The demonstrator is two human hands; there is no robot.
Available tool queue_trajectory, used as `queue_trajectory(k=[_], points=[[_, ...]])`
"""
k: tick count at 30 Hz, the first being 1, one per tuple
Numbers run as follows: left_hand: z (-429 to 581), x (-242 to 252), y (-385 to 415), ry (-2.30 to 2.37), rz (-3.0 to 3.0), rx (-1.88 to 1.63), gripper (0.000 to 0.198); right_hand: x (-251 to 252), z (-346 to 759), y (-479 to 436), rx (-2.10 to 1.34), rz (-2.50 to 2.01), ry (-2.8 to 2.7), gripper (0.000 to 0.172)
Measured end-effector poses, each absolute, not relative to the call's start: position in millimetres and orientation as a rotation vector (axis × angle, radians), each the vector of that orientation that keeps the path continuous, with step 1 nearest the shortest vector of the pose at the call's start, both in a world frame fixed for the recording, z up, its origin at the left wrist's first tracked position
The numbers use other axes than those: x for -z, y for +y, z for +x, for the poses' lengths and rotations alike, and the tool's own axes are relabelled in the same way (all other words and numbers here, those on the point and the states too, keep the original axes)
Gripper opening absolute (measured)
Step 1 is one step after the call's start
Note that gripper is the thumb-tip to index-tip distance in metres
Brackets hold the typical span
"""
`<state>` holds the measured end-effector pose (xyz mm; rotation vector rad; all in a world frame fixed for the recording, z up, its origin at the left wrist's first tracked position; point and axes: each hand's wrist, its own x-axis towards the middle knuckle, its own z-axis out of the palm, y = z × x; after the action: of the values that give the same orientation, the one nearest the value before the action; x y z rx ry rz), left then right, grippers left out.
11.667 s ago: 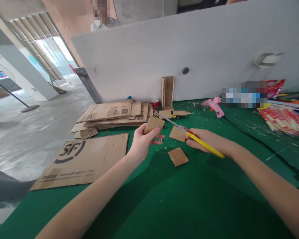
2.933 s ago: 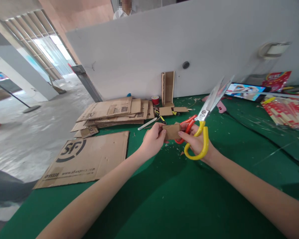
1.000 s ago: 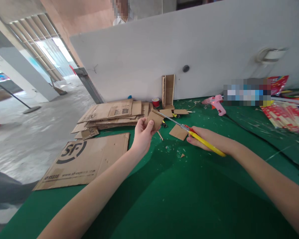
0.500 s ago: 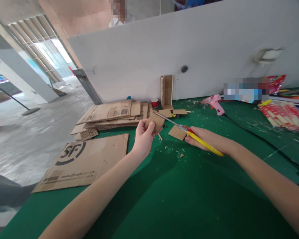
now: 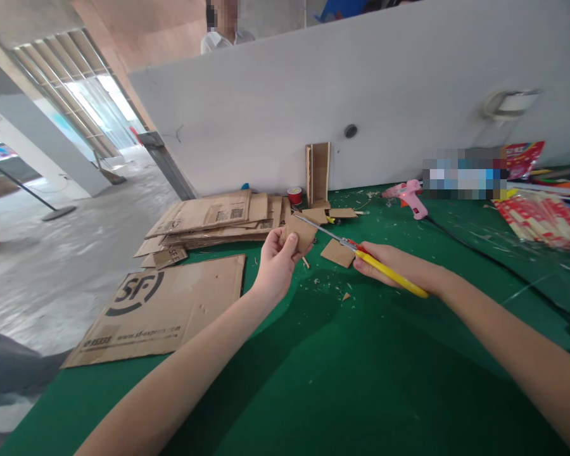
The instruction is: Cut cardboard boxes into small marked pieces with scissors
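Observation:
My left hand (image 5: pixel 278 263) is closed on a small cardboard piece (image 5: pixel 300 233), with the thumb pressed on its face. In my right hand (image 5: pixel 387 261) is a pair of scissors (image 5: pixel 392 273) with yellow and red handles. The blades point up and left, along the upper right edge of the held piece; whether they touch it I cannot tell. A second small cardboard square (image 5: pixel 338 253) lies on the green table (image 5: pixel 313 380) just left of my right hand. Below it is a tiny cardboard scrap (image 5: pixel 346 296).
A stack of flat cardboard (image 5: pixel 204 215) and a large printed sheet (image 5: pixel 171 304) lie to the left. A cardboard channel (image 5: pixel 319 174) stands against the white wall, near a red tub (image 5: pixel 295 196). On the right are a pink glue gun (image 5: pixel 412 199), its cord and red-white packets (image 5: pixel 546 218).
My left hand has shifted slightly right with the cardboard piece, closer to the scissor blades. My right hand stays nearly in place. The person behind the wall has moved a little.

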<state>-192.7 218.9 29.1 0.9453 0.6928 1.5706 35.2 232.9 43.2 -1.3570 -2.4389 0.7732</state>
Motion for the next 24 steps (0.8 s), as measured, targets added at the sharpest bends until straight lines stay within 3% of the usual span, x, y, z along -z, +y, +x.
queue_trajectory(k=[17, 24], points=[[-192.0, -31.2, 215.7, 0.737, 0.925, -1.603, 0.025, -43.6, 31.8, 228.6, -0.493, -1.519, -2.53, 0.043], [-191.8, -30.3, 215.4, 0.785, 0.949, -1.593, 0.026, -48.2, 29.6, 226.4, -0.575, -1.625, -2.472, 0.047]])
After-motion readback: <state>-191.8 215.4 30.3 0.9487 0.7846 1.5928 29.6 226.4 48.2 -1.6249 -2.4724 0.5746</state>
